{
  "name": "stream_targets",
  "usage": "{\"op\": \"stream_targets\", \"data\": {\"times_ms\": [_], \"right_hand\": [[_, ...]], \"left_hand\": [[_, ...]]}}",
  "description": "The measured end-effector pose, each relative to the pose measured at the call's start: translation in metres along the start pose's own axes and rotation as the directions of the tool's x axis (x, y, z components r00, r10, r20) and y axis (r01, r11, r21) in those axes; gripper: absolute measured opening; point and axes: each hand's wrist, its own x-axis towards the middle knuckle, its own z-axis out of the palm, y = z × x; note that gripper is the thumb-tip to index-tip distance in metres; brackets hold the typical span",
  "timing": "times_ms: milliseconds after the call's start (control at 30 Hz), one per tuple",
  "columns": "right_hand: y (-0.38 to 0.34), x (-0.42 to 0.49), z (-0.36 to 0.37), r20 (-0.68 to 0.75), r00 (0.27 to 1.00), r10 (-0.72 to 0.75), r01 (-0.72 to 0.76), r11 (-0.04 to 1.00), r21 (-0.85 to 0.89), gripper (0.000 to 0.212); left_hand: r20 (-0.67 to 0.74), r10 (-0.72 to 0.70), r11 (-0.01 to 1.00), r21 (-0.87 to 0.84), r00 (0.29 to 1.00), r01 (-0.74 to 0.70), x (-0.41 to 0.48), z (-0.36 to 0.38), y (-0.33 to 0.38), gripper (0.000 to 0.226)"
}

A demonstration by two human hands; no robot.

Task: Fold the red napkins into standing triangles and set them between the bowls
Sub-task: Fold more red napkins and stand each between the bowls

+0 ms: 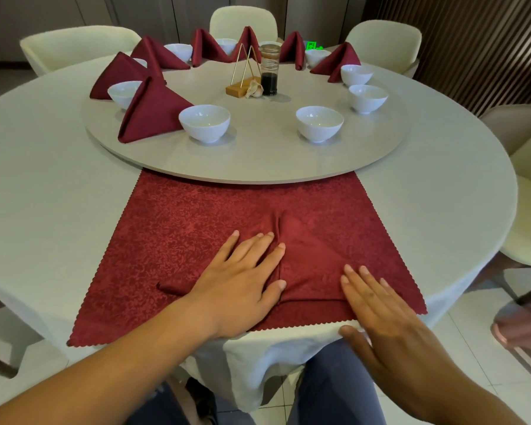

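Red napkin (pixel 311 271) mid-fold, pressed under your splayed left grip (pixel 242 280), splayed right grip (pixel 380 305) beside; next pinch crease, stand it

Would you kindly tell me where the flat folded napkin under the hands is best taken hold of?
Probably the near straight edge, pinched from the person's side: the folded napkin lies flat, point aimed away, its flaps meeting at a centre seam. The left hand presses the left flap; the right hand rests flat at the near right corner.
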Motion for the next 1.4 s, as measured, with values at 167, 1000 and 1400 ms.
{"op": "stream_targets", "data": {"times_ms": [167, 1000, 1400], "right_hand": [[0.018, -0.014, -0.009, 0.067, 0.990, 0.125, -0.128, 0.991, 0.042, 0.070], [-0.047, 0.063, 0.004, -0.186, 0.955, -0.232, 0.268, 0.942, 0.202, 0.031], [-0.044, 0.062, 0.002, -0.096, 0.975, -0.201, 0.219, 0.946, 0.240, 0.035]], "left_hand": [[-0.006, 0.004, 1.000, 0.009, 1.000, -0.004, -0.001, 0.000, 0.000, 0.071], [-0.084, 0.094, 0.991, -0.085, 0.992, -0.101, -0.059, 0.008, 0.001, 0.065], [0.193, -0.190, 0.974, -0.090, 0.963, 0.210, -0.066, -0.015, -0.045, 0.079]]}}
